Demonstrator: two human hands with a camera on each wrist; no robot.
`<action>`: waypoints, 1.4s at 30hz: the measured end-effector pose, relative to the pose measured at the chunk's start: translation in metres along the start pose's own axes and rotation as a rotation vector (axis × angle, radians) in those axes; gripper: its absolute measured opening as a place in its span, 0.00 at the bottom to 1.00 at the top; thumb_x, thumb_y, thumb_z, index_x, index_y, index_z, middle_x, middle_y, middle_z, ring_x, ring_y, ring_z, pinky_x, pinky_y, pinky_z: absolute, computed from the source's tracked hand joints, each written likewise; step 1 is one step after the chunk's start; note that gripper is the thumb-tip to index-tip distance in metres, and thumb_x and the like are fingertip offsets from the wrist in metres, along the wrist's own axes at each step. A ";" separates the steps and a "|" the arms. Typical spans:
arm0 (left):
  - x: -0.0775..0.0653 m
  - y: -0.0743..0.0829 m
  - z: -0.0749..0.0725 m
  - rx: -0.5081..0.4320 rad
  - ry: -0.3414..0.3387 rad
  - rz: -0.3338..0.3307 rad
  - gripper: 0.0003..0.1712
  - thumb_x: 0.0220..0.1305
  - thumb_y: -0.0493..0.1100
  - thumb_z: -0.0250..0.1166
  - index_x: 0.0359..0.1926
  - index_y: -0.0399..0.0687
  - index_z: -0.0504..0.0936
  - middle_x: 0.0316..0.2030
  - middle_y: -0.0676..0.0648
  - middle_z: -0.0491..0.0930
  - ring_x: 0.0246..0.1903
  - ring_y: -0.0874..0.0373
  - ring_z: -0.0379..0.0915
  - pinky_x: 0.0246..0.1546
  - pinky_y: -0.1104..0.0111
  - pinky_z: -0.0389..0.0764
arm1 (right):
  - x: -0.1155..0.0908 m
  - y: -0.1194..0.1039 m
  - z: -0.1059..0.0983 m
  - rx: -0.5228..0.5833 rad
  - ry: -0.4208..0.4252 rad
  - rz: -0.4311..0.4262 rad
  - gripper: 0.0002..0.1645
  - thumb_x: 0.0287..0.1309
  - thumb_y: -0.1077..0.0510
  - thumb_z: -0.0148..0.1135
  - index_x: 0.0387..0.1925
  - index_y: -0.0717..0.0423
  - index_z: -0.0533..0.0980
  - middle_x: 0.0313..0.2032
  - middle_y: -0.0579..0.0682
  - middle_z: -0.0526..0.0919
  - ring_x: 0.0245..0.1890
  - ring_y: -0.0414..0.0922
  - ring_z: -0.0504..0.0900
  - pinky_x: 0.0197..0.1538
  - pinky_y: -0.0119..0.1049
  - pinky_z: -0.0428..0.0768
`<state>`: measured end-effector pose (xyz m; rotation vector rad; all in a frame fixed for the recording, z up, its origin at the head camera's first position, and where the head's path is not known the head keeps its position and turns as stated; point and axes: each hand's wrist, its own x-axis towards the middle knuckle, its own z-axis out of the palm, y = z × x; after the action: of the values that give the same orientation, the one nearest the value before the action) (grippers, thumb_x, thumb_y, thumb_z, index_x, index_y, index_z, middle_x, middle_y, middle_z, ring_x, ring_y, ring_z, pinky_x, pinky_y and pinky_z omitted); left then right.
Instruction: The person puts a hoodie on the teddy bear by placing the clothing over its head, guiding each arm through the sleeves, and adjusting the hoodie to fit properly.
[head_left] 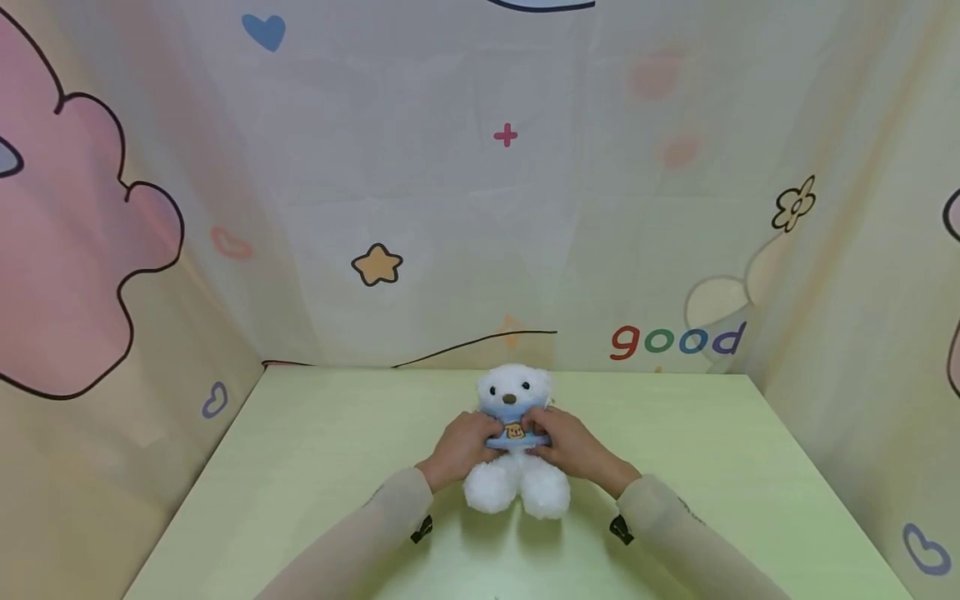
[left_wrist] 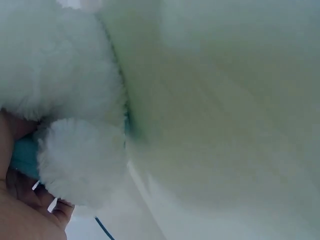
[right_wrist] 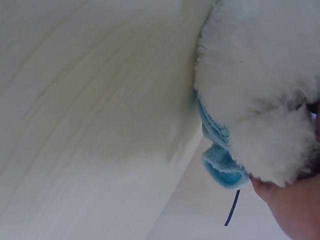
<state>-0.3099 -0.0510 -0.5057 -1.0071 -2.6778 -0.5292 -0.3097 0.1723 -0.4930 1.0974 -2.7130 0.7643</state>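
Observation:
A white plush bear (head_left: 514,392) in a light blue shirt with a small yellow animal face on its chest is upright at the middle of the table, facing the head camera. My left hand (head_left: 467,442) grips one side of its body, thumb on the shirt front. On the opposite side my right hand (head_left: 573,442) holds it the same way. In the left wrist view, curled fingers (left_wrist: 62,211) show beside the white fur (left_wrist: 75,160). A loose blue piece of cloth (right_wrist: 225,167) hangs behind the bear in the right wrist view. Fingers behind the bear are partly hidden.
The pale green table (head_left: 315,467) extends around the bear. A printed cloth (head_left: 450,167) with a star, hearts and the word "good" closes off the back and both sides. Small black clips (head_left: 422,529) are by both sleeves.

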 end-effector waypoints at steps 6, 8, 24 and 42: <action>0.002 0.004 0.004 0.027 -0.016 0.009 0.19 0.46 0.36 0.70 0.15 0.55 0.68 0.14 0.59 0.63 0.20 0.64 0.56 0.33 0.70 0.65 | 0.002 -0.001 -0.001 0.002 -0.009 -0.049 0.13 0.50 0.61 0.73 0.25 0.48 0.73 0.23 0.40 0.73 0.27 0.36 0.66 0.33 0.29 0.67; 0.003 0.006 0.003 0.016 -0.019 0.006 0.18 0.44 0.34 0.69 0.15 0.56 0.67 0.13 0.59 0.60 0.19 0.64 0.53 0.31 0.72 0.61 | 0.002 -0.001 0.000 0.005 -0.011 -0.069 0.17 0.48 0.62 0.73 0.20 0.48 0.70 0.19 0.38 0.66 0.24 0.34 0.62 0.31 0.27 0.63; -0.012 -0.020 -0.016 -0.367 -0.049 -0.168 0.15 0.72 0.41 0.51 0.52 0.51 0.80 0.56 0.50 0.77 0.56 0.53 0.69 0.55 0.57 0.72 | -0.021 0.025 -0.026 0.194 0.026 0.069 0.21 0.55 0.71 0.54 0.48 0.54 0.80 0.50 0.52 0.82 0.51 0.51 0.80 0.51 0.45 0.81; -0.016 -0.046 -0.025 -0.517 -0.277 -0.172 0.27 0.56 0.38 0.73 0.57 0.51 0.76 0.59 0.47 0.74 0.46 0.52 0.79 0.42 0.68 0.81 | -0.022 0.029 -0.036 0.239 -0.166 0.072 0.22 0.56 0.69 0.67 0.52 0.57 0.72 0.54 0.56 0.75 0.54 0.57 0.78 0.48 0.46 0.84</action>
<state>-0.3274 -0.1026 -0.5003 -1.0360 -2.9604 -1.2500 -0.3161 0.2210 -0.4797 1.1619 -2.8693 1.0794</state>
